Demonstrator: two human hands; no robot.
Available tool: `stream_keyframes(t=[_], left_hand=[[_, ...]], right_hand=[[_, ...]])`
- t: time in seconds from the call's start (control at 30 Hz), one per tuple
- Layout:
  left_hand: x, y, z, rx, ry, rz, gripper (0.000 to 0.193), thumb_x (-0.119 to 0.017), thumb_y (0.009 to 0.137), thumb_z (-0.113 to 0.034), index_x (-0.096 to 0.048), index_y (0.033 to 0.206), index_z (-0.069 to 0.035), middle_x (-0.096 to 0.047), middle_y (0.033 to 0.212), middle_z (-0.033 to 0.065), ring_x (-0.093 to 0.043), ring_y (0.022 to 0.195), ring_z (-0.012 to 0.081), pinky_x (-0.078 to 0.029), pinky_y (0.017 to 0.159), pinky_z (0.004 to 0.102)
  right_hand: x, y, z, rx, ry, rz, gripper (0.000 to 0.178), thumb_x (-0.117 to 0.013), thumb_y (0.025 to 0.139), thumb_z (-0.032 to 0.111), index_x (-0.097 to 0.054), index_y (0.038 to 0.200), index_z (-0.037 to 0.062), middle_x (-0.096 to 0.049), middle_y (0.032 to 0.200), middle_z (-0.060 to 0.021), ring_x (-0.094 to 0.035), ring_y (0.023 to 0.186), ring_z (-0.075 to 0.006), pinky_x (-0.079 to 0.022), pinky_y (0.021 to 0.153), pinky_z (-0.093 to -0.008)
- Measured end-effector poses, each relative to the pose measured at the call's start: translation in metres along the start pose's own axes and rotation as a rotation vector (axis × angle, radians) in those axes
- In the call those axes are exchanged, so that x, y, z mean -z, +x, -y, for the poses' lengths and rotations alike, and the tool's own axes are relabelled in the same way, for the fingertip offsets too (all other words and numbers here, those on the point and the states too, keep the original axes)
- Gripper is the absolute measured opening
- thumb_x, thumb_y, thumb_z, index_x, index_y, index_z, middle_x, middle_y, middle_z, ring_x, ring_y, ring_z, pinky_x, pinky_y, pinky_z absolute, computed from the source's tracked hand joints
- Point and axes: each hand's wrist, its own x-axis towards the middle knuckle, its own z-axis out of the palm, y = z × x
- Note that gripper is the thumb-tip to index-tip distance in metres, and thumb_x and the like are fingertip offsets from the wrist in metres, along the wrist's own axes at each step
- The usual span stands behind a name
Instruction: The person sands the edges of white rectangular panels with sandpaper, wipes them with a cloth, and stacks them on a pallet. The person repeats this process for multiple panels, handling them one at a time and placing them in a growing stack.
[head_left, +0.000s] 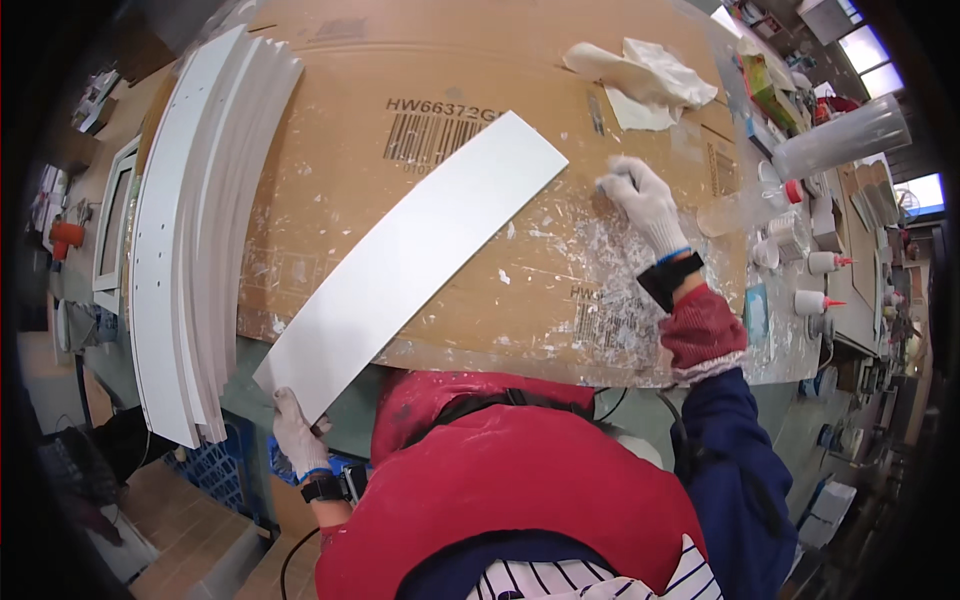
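Observation:
A long white board (425,255) lies slantwise across the cardboard-covered table. Its near left end juts past the table's edge, where my gloved left hand (297,432) grips it with the thumb on top. To the right of the board, my gloved right hand (645,200) hovers above or rests on the cardboard, its fingers curled together. Something small and dark shows by those fingertips, too unclear to name. The right hand is apart from the board.
Several white boards (190,240) stand stacked at the left. A crumpled cream cloth (650,85) lies on the cardboard (340,150) at the far right. White flakes litter the cardboard near my right hand. Clear plastic containers (840,140) and red-tipped glue bottles (815,303) line the right side.

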Motion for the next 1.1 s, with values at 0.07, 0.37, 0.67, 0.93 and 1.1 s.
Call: stream_keyframes(t=[0.07,0.37,0.67,0.93,1.1], left_hand=[[-0.004,-0.004,-0.005,-0.028,0.028,-0.016,0.044,-0.047,0.094,-0.048,-0.055,0.092,-0.005,-0.054,0.062,0.0037,-0.047,0.041,0.0122,-0.037,0.035,0.0245],[-0.021,-0.005,-0.015,0.019,0.037,-0.12,0.048,-0.048,0.093,-0.052,-0.051,0.091,-0.005,-0.047,0.055,0.002,-0.04,0.035,0.0113,-0.031,0.032,0.0248],[-0.008,0.003,-0.004,0.012,0.081,-0.123,0.045,-0.051,0.093,-0.049,-0.052,0.093,-0.004,-0.048,0.058,0.001,-0.041,0.038,0.0091,-0.028,0.034,0.0238],[-0.008,0.009,-0.004,0.033,0.06,-0.131,0.04,-0.052,0.094,-0.045,-0.05,0.096,-0.005,-0.048,0.058,0.0011,-0.04,0.037,0.0091,-0.027,0.033,0.0237],[-0.013,0.01,-0.008,0.063,0.015,-0.16,0.036,-0.05,0.095,-0.042,-0.048,0.095,-0.006,-0.048,0.057,0.0016,-0.039,0.034,0.0099,-0.026,0.031,0.0245]], right_hand=[[-0.01,0.013,0.015,0.032,0.037,0.043,0.039,-0.066,0.082,0.027,-0.06,0.112,0.0018,-0.067,0.095,-0.0124,-0.063,0.088,-0.0183,-0.047,0.081,-0.03],[-0.021,0.058,0.007,0.103,-0.162,0.083,0.037,-0.064,0.083,0.026,-0.06,0.112,0.0035,-0.067,0.096,-0.0137,-0.063,0.09,-0.0247,-0.048,0.082,-0.0315],[-0.03,0.059,-0.003,0.057,-0.046,0.075,0.033,-0.064,0.083,0.023,-0.061,0.109,0.0025,-0.068,0.091,-0.0115,-0.064,0.086,-0.0188,-0.048,0.079,-0.0292],[-0.033,0.057,0.002,0.106,-0.092,0.013,0.034,-0.065,0.083,0.023,-0.061,0.11,0.0034,-0.066,0.09,-0.0117,-0.064,0.084,-0.0193,-0.048,0.079,-0.0297],[-0.033,0.053,0.005,0.134,-0.055,0.051,0.033,-0.065,0.083,0.022,-0.061,0.109,0.0036,-0.066,0.093,-0.0141,-0.064,0.086,-0.023,-0.049,0.08,-0.0319]])
